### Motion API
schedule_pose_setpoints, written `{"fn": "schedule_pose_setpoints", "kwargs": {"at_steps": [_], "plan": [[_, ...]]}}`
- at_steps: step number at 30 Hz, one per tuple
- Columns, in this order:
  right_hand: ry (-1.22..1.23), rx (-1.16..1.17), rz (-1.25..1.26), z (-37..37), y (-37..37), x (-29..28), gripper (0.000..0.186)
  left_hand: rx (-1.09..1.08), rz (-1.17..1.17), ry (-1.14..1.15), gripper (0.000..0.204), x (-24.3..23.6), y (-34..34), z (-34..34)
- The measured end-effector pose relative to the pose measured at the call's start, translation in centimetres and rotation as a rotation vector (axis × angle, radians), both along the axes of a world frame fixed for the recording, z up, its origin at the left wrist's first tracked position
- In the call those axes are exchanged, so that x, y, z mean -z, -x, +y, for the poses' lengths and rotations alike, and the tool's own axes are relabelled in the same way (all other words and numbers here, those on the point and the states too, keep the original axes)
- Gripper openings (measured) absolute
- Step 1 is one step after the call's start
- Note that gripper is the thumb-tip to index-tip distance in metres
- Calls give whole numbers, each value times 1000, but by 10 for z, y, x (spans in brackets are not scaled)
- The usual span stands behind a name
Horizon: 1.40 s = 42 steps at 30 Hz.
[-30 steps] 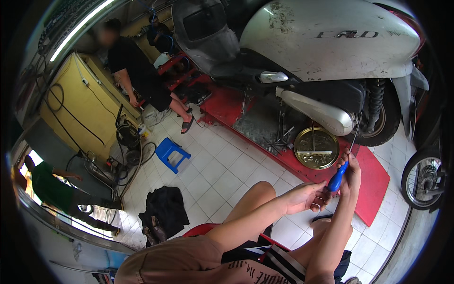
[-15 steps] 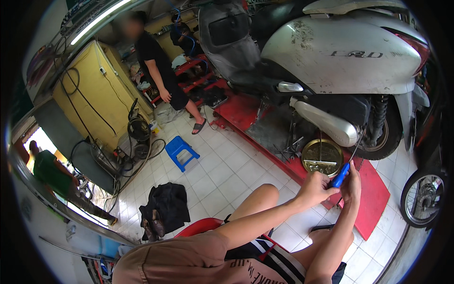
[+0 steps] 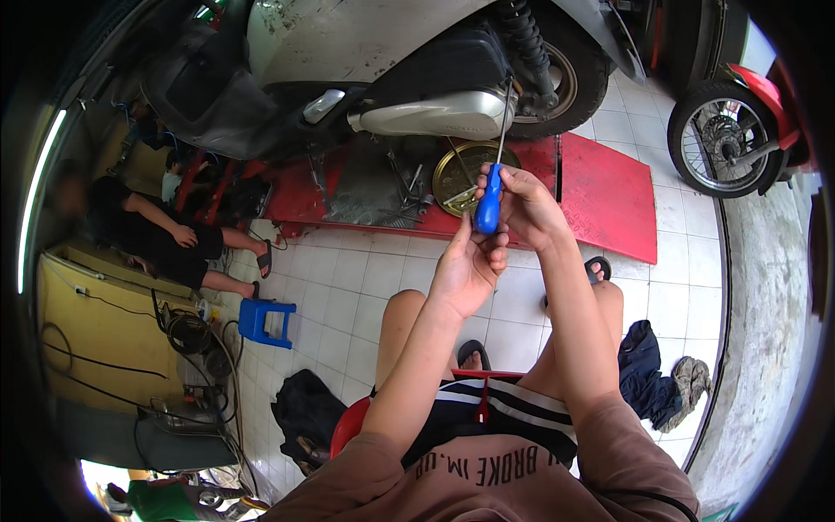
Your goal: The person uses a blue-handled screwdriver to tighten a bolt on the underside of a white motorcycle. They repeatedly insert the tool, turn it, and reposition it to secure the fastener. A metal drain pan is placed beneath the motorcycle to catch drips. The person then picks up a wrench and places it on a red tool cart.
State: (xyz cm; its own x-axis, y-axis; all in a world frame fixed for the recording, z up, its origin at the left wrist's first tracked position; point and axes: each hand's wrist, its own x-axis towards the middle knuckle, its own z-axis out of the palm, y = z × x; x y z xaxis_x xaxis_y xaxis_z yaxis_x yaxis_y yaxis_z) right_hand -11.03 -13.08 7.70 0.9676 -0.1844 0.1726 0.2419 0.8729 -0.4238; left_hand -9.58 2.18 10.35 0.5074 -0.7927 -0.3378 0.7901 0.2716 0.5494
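Observation:
A screwdriver [image 3: 490, 200] with a blue handle stands between my hands, its long shaft running up toward the rear end of the scooter's silver casing [image 3: 435, 117]. My right hand [image 3: 535, 209] is closed around the top of the handle, near the shaft. Lower down, my left hand [image 3: 467, 274] has its thumb and curled fingers at the handle's butt end. The shaft's tip is by the casing and the shock absorber [image 3: 529, 56]; exactly what it touches is too small to tell. Behind my hands lies a round brass-coloured tray [image 3: 452, 178] holding a metal bar, partly hidden.
The silver scooter [image 3: 339, 39] stands on a red platform [image 3: 609, 196], with loose tools [image 3: 404, 187] on it. A blue stool [image 3: 268, 322] stands at left near a person in black [image 3: 174, 222]. Another motorcycle's wheel [image 3: 724, 139] is at right; dark cloth [image 3: 644, 374] lies on the floor.
The view has turned, so the scooter and platform now lie straight ahead. Both hands still hold the screwdriver; my left hand has shifted to the handle's butt end.

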Motion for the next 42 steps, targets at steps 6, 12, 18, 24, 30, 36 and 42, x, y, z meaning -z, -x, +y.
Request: {"fn": "schedule_pose_setpoints", "kwargs": {"at_steps": [6, 12, 18, 24, 30, 36, 42], "plan": [[290, 91, 305, -8, 6, 5, 24, -287, -760, -489, 35, -8, 6, -8], [97, 64, 196, -5, 2, 4, 24, -391, -1306, -547, 45, 1, 16, -16], [-47, -24, 43, 2, 0, -5, 39, -55, -159, -191, 54, -9, 6, -6], [148, -74, 244, -2, 5, 1, 27, -393, -1621, -793, 18, -27, 7, -2], [143, -10, 219, 1, 1, 2, 23, -566, -1701, -661, 29, -13, 6, -4], [69, 26, 224, 1, 8, -7, 20, 112, -230, -110, 47, -17, 1, 5], [74, 32, 210, -1, 8, -8, 25, -17, -181, -147, 43, -11, -3, -1]]}}
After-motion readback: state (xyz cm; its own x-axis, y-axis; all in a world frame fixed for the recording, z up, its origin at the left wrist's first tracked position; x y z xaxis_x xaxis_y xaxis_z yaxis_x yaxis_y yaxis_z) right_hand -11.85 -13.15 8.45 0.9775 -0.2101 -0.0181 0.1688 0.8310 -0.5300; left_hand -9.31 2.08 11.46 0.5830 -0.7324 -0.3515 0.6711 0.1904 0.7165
